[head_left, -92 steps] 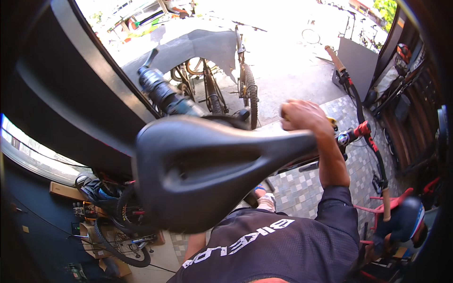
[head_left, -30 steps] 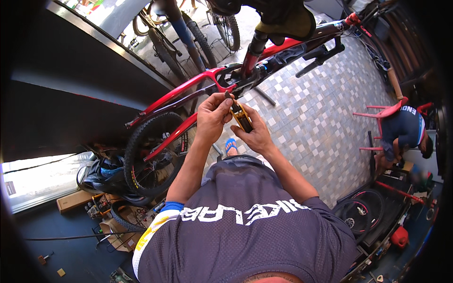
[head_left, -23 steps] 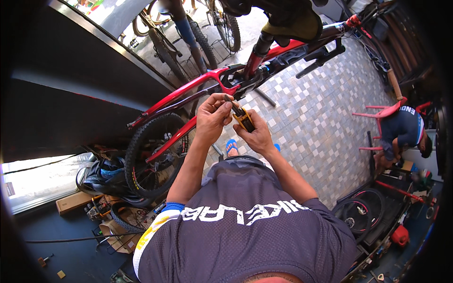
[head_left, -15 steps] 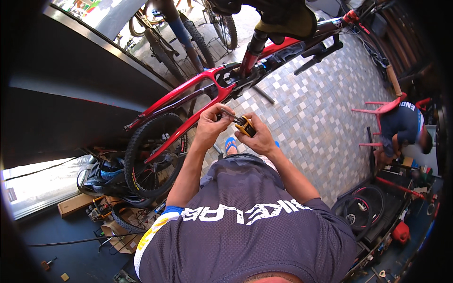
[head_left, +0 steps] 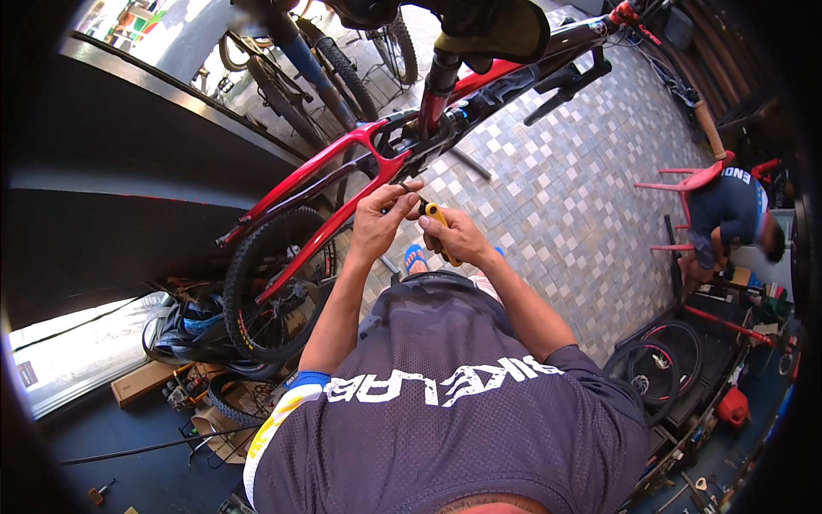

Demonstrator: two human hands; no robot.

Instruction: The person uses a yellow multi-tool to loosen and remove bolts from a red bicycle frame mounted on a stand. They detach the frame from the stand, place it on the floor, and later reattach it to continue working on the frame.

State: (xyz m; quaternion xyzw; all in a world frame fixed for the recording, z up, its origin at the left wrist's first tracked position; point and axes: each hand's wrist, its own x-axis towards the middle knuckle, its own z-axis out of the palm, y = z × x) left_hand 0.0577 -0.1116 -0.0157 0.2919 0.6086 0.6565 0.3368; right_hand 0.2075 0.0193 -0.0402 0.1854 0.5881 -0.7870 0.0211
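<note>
A yellow and black folding multi-tool (head_left: 434, 212) is gripped in my right hand (head_left: 455, 236), whose thumb lies along its yellow side. Close against its dark end, my left hand (head_left: 381, 221) is closed in a pinch. A small dark piece (head_left: 404, 186) shows at the left fingertips; its kind is too small to tell, as is whether it joins the tool. Just beyond both hands runs a red bicycle frame (head_left: 383, 154), raised off the floor, with no rear wheel at its stays.
A bicycle wheel (head_left: 235, 295) stands left of my arm, near bags (head_left: 184, 330) and a cardboard box (head_left: 144, 381). Several bikes (head_left: 317, 77) are beyond the frame. At right, a person (head_left: 728, 210) bends by a red chair (head_left: 698, 182); wheels (head_left: 664, 368) lie nearer.
The multi-tool has turned more upright in my right hand, its yellow side now showing. The grey rod seen between the hands no longer shows. My left fingers have closed in near the tool.
</note>
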